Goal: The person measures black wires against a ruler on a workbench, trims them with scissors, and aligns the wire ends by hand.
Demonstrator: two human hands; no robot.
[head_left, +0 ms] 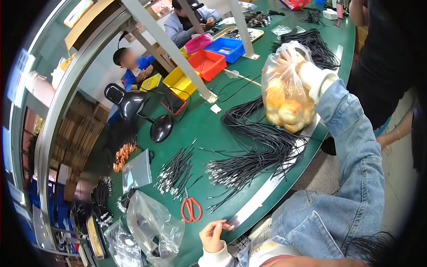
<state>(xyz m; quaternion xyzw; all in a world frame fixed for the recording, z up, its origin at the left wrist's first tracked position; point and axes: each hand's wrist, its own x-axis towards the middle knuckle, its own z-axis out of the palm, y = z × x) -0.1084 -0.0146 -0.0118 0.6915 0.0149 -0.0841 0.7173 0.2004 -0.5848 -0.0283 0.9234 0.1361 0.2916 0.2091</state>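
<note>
My right hand (291, 60) grips the gathered neck of a clear plastic bag (271, 86), and round golden bread rolls (289, 109) fill its lower part. The bag hangs over a long bundle of thin black cords (253, 151) at the table's right side. Close to the front table edge, my left hand (212, 233) holds nothing visible, its fingers loosely bent and thumb apart. Just beyond it lie red-handled scissors (191, 210). A smaller bunch of black cords with metal ends (175, 171) is spread to the left of the long bundle.
Clear plastic bags (155, 222) lie at the near left. A black desk lamp (129, 102), a yellow bin (180, 83), a red bin (207, 64) and a blue bin (225, 49) stand farther back by metal posts. People sit across the table; one person in black (378, 58) stands at the right.
</note>
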